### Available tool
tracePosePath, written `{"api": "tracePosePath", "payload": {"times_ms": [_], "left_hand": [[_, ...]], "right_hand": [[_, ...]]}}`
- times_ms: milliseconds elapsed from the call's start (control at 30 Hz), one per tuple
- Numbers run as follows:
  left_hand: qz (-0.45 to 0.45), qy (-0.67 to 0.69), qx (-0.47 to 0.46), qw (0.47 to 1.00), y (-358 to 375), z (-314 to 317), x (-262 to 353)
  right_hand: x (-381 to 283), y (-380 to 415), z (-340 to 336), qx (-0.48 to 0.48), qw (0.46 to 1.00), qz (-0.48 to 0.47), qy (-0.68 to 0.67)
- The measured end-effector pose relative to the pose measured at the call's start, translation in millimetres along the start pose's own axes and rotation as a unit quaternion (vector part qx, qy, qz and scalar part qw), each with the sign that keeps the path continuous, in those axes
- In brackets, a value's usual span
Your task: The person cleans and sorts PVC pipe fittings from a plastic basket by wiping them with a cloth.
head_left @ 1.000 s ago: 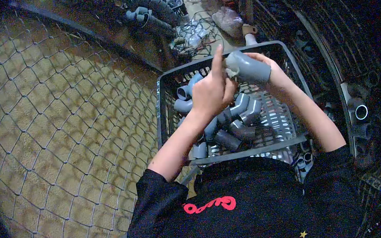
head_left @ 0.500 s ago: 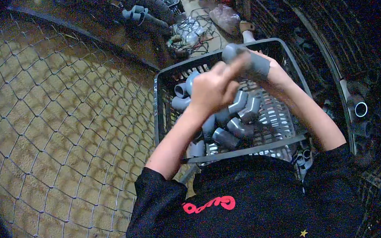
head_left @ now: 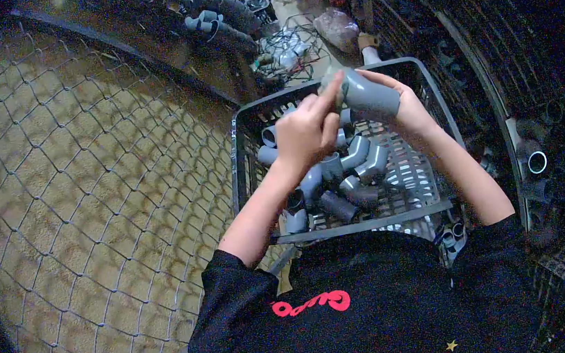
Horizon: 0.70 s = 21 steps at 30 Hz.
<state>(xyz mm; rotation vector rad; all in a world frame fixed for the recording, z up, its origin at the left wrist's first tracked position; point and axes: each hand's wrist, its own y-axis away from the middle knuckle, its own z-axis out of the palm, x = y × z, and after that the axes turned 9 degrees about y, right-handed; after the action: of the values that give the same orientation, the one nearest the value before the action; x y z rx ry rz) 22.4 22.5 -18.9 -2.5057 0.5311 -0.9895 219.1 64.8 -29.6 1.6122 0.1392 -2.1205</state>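
My right hand (head_left: 406,108) grips a grey plastic pipe fitting (head_left: 369,94) and holds it above a dark plastic crate (head_left: 421,80). My left hand (head_left: 307,132) is at the fitting's open left end, with the forefinger stretched along its mouth. Whether that hand pinches anything small is hidden. Several grey elbow fittings (head_left: 356,158) lie loose in the crate under both hands.
A chain-link fence panel (head_left: 90,198) fills the left side. More grey pipe fittings (head_left: 218,13), tangled wire (head_left: 285,47) and plastic bags (head_left: 339,27) lie beyond the crate. Dark stacked crates and pipe ends (head_left: 535,161) stand at the right.
My left forefinger pointed up a second ago, swept across the fitting's end, and now lies at its mouth. The right hand has kept the fitting almost still.
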Motion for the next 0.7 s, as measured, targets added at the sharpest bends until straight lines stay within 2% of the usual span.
{"api": "tracePosePath", "payload": {"times_ms": [33,67,100,167,200,300,367,433,500,567,633,667,700], "left_hand": [[0.01,0.002,-0.002,1.0,3.6,1.8,6.5],[-0.039,0.036,-0.05,0.997,8.8,2.0,15.8],[0.027,0.074,-0.028,0.997,6.2,7.1,19.7],[0.036,-0.029,-0.134,0.99,7.0,6.7,31.9],[0.036,-0.022,-0.125,0.991,3.8,6.3,33.1],[-0.046,0.008,-0.042,0.998,-6.1,5.3,20.2],[-0.081,0.037,-0.049,0.995,-3.6,6.8,13.1],[-0.1,0.038,-0.071,0.992,5.9,11.9,18.9],[-0.006,0.067,-0.06,0.996,11.3,20.2,30.8],[-0.022,0.01,-0.115,0.993,6.6,15.5,35.1],[-0.032,-0.033,-0.106,0.993,-0.6,11.2,19.8],[-0.072,-0.082,-0.121,0.987,-2.4,6.3,15.6],[-0.057,-0.094,-0.095,0.989,-3.6,3.7,10.5]], "right_hand": [[-0.7,0.2,-1.4,0.0,1.0,0.007,0.007],[-0.7,0.8,-2.9,0.002,1.0,0.016,0.013],[-0.3,1.1,-4.6,0.003,1.0,0.025,0.019],[4.3,-0.9,-11.5,0.015,0.997,-0.004,0.072],[5.1,-2.0,-13.7,0.022,0.997,-0.003,0.075],[-2.0,3.1,-10.9,0.04,0.992,-0.012,0.12],[-14.5,11.3,-4.0,0.048,0.977,-0.045,0.204],[-8.8,9.3,-7.6,0.058,0.971,-0.069,0.221],[2.9,4.5,-15.9,0.054,0.954,-0.111,0.272],[5.8,4.0,-17.1,0.058,0.955,-0.112,0.268],[9.1,-1.0,-15.5,0.063,0.957,-0.123,0.255],[7.7,1.3,-15.6,0.076,0.937,-0.123,0.318],[8.5,1.3,-13.9,0.072,0.943,-0.134,0.297]]}}
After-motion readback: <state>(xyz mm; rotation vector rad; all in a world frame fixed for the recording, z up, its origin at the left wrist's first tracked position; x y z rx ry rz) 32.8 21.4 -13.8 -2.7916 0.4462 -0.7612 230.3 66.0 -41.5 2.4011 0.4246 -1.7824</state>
